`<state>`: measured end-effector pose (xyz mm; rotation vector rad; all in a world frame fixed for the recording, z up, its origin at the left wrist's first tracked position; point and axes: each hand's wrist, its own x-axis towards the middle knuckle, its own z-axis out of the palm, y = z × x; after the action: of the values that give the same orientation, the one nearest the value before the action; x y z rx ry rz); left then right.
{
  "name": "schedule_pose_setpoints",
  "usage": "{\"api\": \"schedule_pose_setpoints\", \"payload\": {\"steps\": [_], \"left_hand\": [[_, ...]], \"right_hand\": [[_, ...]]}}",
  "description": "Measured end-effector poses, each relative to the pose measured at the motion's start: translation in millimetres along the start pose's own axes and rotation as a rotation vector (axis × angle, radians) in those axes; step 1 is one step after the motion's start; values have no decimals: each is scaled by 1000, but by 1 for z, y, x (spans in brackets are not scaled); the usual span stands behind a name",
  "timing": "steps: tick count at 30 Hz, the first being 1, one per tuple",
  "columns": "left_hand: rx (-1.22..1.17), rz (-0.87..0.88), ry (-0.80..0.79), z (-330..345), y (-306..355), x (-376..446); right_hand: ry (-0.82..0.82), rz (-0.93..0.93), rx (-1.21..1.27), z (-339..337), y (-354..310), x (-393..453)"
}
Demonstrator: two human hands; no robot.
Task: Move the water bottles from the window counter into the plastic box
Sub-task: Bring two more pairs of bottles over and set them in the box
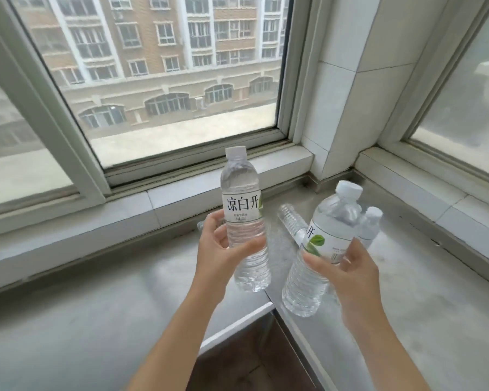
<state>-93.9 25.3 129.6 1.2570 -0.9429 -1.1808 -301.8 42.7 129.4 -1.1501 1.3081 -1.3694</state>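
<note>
While each hand grips a bottle, we lift two.
Left hand (pixel 220 249) holds its bottle (pixel 244 221) upright at centre; right hand (pixel 347 266) holds its bottle (pixel 319 249) tilted; the box is out of frame.

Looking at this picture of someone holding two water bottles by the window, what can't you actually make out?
- Plastic box: nowhere in the head view.
- Lying bottle: partly hidden behind the right hand's bottle.
- Rear standing bottle: mostly covered by that same bottle.
- Small print on the left hand's bottle: too small to read.
</note>
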Motion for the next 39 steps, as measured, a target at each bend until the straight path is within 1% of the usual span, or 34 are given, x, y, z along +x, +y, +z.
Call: {"api": "schedule_pose_setpoints", "payload": {"steps": [4, 9, 18, 23, 25, 30, 35, 39], "left_hand": [[-2, 44, 181, -25, 2, -55], [20, 80, 419, -64, -6, -141], [-41, 123, 909, -151, -12, -302], [-53, 136, 1142, -193, -16, -409], [-59, 141, 1211, -206, -16, -452], [-59, 163, 1382, -245, -21, -584], [-10, 193, 1597, -263, -30, -696], [-2, 216, 1791, -266, -37, -770]], "right_hand": [[-200, 12, -17, 17, -4, -20], [-431, 34, 4, 52, -19, -73], [-954, 66, -51, 145, -27, -194], [-1206, 63, -66, 193, -28, -290], [-1280, 69, -69, 208, -29, -328], [-1491, 95, -84, 240, -28, -455], [-1705, 87, -99, 260, -28, -570], [-1904, 71, -95, 277, -31, -655]]}}
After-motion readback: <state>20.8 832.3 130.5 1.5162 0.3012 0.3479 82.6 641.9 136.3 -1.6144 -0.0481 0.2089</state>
